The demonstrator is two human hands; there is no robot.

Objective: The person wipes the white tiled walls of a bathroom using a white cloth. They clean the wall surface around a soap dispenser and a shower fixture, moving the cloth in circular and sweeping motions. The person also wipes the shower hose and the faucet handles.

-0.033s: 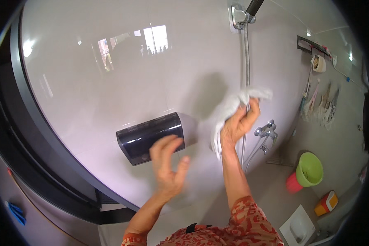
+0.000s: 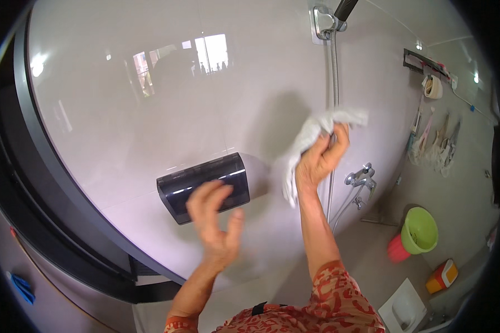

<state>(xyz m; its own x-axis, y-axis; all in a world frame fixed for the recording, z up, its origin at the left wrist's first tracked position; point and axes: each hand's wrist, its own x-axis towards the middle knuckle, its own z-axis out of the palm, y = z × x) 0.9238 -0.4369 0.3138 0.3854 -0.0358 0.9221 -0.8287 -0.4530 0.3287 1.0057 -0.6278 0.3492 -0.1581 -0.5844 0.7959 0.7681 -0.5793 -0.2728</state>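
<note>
A white cloth (image 2: 307,136) is bunched in my right hand (image 2: 320,162), whose fingers close round it. Part of it droops past the wrist and a loose end sticks out to the right. Both are in front of the glossy pale wall (image 2: 205,116), near the shower hose; whether the cloth touches the wall I cannot tell. My left hand (image 2: 214,222), slightly blurred, holds nothing, its thumb and fingers apart. It overlaps the lower part of a dark, shiny wall-mounted paper dispenser (image 2: 175,191) from my view; contact with it is not clear.
A metal shower hose (image 2: 335,72) runs down from its holder (image 2: 326,23). Right of it is a chrome tap (image 2: 362,178). At the lower right are a green basin (image 2: 420,230) on a red bucket (image 2: 397,248) and a white squat toilet (image 2: 404,307). A dark door frame curves along the left.
My left hand has shifted a little to the left. My right hand and the cloth have moved slightly up and left.
</note>
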